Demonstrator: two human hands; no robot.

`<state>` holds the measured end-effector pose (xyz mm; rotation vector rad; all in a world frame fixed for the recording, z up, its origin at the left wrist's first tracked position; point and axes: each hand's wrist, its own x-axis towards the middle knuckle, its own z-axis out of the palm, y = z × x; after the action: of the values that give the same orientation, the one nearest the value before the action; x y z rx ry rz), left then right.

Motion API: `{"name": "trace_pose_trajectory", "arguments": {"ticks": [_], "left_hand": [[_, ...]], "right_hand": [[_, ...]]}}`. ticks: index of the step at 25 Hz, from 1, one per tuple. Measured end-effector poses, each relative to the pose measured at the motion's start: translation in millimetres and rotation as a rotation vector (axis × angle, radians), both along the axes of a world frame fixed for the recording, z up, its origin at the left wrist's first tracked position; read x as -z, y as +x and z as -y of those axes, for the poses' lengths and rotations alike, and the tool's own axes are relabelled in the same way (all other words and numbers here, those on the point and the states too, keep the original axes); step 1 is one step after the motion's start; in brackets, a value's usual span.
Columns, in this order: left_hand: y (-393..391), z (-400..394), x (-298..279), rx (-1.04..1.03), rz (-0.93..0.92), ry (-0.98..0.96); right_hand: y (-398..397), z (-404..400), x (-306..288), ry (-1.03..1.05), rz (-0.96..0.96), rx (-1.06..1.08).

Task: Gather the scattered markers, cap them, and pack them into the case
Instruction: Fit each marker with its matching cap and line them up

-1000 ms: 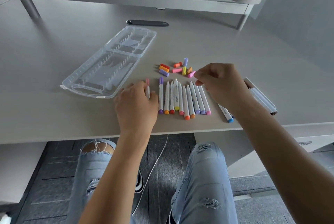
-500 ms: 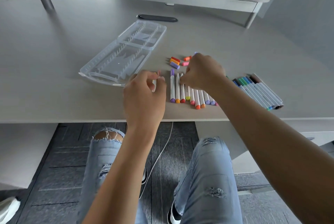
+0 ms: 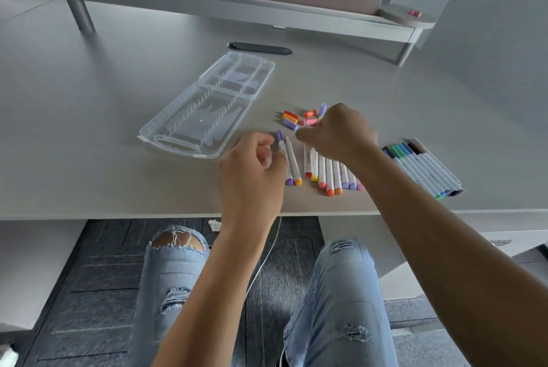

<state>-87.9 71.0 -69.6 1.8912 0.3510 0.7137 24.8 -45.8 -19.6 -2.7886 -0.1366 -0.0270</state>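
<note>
Markers (image 3: 326, 168) lie in a row near the front edge of the table (image 3: 89, 129), white barrels side by side, coloured butts toward the person and writing ends toward the far edge. Their long axes run roughly front to back, leaning a little to the left at the far end. One at the left of the row already wears a purple cap (image 3: 279, 135); the one beside it looks uncapped.

The left hand (image 3: 252, 171) is curled, thumb and fingers pinching something pale that I take for a marker, though most of it is hidden. The right hand (image 3: 338, 132) reaches over the row toward the loose caps (image 3: 299, 119), fingers bent in a pinch; I cannot tell whether it holds a cap.

Capping looks to be the step in hand. To do it well I would match cap colour to butt colour, hold the barrel steady with the left hand, bring the cap on straight along the barrel's axis and press until it seats, keeping the tip off skin and table.

The clear case (image 3: 207, 111) lies open, toward the left of the row, nothing in it, its slots crosswise to its length. A second set of thin pens (image 3: 424, 168) lies toward the right, near the front edge, already capped.
</note>
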Motion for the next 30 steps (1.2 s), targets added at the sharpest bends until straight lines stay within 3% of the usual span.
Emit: {"name": "trace_pose_trajectory", "arguments": {"ticks": [3, 7, 10, 12, 15, 20, 28, 30], "left_hand": [[9.2, 16.2, -4.1, 0.107, -0.023, -0.101], [25.6, 31.9, -11.8, 0.238, -0.138, -0.489], [28.1, 29.2, -22.9, 0.260, -0.123, -0.767], [28.3, 21.7, -25.9, 0.251, -0.113, -0.837], [27.1, 10.5, -29.7, 0.244, -0.131, -0.847], [31.9, 0.2, -24.0, 0.226, -0.122, -0.867], [35.3, -2.8, -25.8, 0.252, -0.112, -0.888], [34.6, -1.6, -25.3, 0.243, -0.129, -0.885]], "right_hand": [[-5.9, 20.4, -4.7, 0.391, -0.108, 0.057], [-8.3, 28.0, -14.9, 0.491, -0.141, -0.030], [15.7, 19.8, -13.0, 0.459, -0.150, -0.094], [44.4, 11.5, -3.6, 0.404, -0.032, -0.086], [86.8, -5.3, 9.9, 0.226, 0.125, -0.102], [120.7, -34.1, 20.7, -0.068, 0.072, -0.156], [125.9, -42.4, 20.3, -0.241, 0.025, -0.210], [123.2, -41.5, 20.7, -0.182, 0.001, -0.205]]}}
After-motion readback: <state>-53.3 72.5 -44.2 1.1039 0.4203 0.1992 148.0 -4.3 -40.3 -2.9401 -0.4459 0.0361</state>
